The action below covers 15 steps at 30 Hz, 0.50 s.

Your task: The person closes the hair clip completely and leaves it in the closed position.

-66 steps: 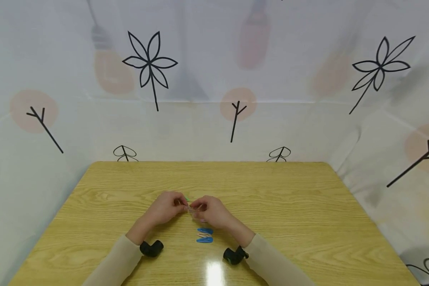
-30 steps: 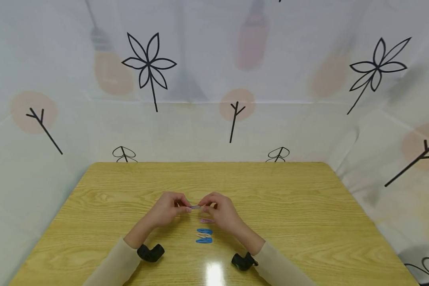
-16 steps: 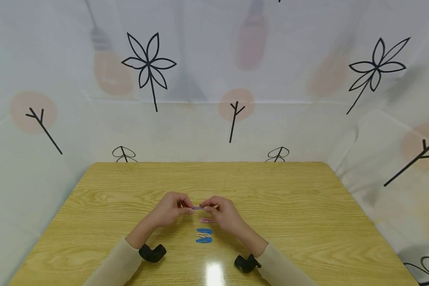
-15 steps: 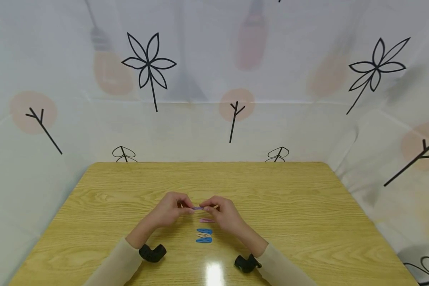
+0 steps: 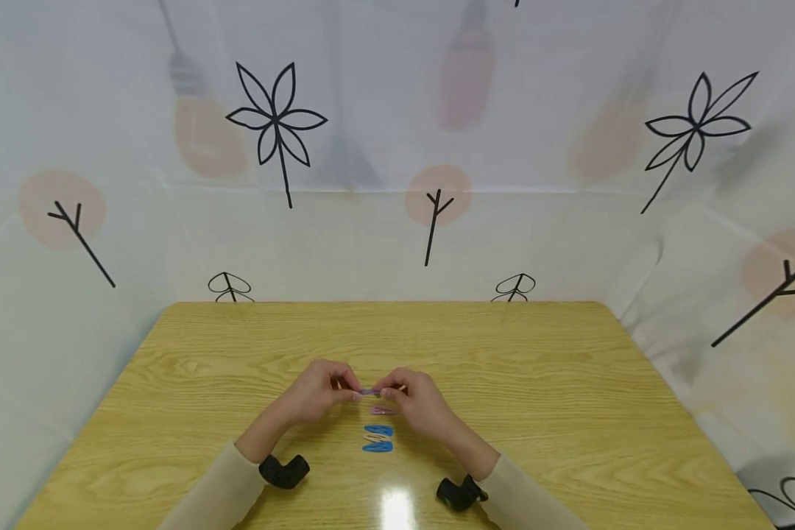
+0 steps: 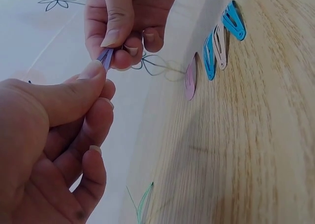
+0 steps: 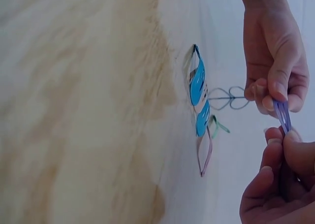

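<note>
Beige sleeves (image 5: 212, 493), black wrist cameras (image 5: 283, 471)

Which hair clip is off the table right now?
The purple clip, pinched between left hand and right hand. The pink clip and both blue clips lie flat on the table.

A clip (image 5: 369, 391) is held above the table (image 5: 570, 412) between the left hand (image 5: 314, 394) and the right hand (image 5: 420, 401). Just before it, four clips (image 5: 378, 429) are laid in a row on the table, running toward the person.
</note>
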Tool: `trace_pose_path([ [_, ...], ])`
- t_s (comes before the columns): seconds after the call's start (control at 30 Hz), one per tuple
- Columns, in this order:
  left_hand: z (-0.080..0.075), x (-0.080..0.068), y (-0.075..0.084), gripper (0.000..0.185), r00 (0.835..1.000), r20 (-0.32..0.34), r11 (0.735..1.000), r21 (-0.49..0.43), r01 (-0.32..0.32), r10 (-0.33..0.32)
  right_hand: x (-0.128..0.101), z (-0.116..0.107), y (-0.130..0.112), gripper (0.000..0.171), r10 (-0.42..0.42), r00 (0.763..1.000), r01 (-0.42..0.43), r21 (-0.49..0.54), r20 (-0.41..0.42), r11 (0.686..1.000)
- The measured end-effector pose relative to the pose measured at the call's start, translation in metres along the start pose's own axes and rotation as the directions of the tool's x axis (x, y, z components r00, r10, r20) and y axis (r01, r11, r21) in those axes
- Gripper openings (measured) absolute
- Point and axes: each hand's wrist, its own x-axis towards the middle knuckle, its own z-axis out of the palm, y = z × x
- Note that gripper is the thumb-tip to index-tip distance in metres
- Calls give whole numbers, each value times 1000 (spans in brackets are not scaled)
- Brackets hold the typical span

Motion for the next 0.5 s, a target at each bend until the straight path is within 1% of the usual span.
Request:
trace_pose_path([
  [0.13, 0, -1, 1, 5, 1000, 9, 1000, 0, -2, 2, -1, 0, -1, 15, 11, 1000, -11, 20, 8, 1000],
  [0.37, 1, -1, 1, 7, 998, 44, 999, -8, -37, 37, -2, -1, 1, 16, 11, 999, -14, 97, 32, 995],
  [0.5, 2, 0, 1, 8, 999, 39, 1000, -9, -28, 28, -2, -2, 0, 17, 17, 999, -19, 92, 29, 996],
])
